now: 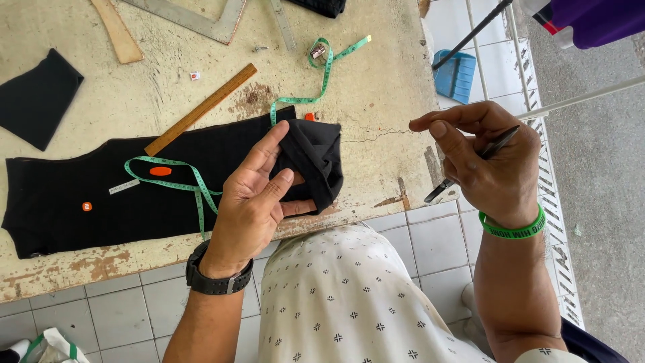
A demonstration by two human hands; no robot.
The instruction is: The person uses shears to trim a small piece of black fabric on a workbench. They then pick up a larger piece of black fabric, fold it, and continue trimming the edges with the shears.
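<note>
White patterned cloth over my lap (349, 296) sits closest to the lens. My left hand (259, 195) has its grip closed on a folded piece of black fabric (316, 165), held at the near edge of the worn, paint-chipped bench (376, 87). A thin thread (376, 134) runs from it to my right hand (484, 154), which pinches the thread end and clasps a dark slim pen-like tool (470, 165). I judge steady tension keeps the thread from snapping. No containers show.
</note>
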